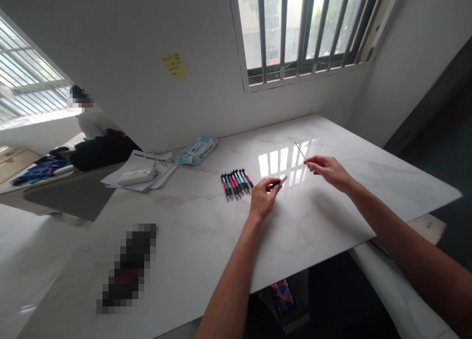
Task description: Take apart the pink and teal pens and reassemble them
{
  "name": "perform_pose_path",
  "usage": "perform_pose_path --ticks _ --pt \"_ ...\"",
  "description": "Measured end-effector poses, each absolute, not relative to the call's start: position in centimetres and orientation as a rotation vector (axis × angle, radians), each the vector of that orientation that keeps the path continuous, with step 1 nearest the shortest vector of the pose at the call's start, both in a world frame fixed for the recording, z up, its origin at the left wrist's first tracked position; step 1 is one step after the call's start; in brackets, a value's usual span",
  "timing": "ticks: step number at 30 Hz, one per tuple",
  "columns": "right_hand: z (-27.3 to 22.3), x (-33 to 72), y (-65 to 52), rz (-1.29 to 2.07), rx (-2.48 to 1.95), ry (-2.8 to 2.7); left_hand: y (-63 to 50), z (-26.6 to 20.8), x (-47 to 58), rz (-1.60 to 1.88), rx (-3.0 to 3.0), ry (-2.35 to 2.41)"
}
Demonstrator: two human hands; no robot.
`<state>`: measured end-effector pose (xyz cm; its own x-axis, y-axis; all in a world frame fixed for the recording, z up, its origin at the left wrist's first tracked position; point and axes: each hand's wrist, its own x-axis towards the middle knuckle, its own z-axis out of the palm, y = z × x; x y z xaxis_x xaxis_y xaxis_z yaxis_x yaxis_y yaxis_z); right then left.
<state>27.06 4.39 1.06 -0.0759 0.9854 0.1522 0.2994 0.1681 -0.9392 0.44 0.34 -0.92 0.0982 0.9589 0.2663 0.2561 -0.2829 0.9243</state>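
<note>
Left hand point(263, 196) pinches a pen barrel point(283, 180) over a white table point(191, 240); right hand point(329, 171) pinches a thin rod point(300, 152); this pen seems unassembled; the row of pens point(236, 183) beside the left hand looks complete.

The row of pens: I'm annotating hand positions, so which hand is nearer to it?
Left. The left hand is close beside the row of pens, just to its right; the right hand is farther off to the right, holding a thin rod.
</note>
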Motion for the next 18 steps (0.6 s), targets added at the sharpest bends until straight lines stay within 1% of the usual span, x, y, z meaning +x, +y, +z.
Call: perform_pose_path --ticks 3,6,13,18 --pt "2.5 24.2 3.1 1.136 -1.076 -1.444 0.2 -0.7 0.4 1.21 1.61 1.225" --pt "3.6 22.4 2.4 1.17 -0.994 -1.453 0.2 -0.4 0.4 1.183 1.561 1.218" --pt "3.6 21.6 2.6 1.117 -1.054 -1.666 0.3 -0.3 0.4 1.191 1.542 1.202" --pt "3.9 21.8 2.7 1.139 -1.069 -1.743 0.2 -0.4 0.7 1.201 1.53 1.163"
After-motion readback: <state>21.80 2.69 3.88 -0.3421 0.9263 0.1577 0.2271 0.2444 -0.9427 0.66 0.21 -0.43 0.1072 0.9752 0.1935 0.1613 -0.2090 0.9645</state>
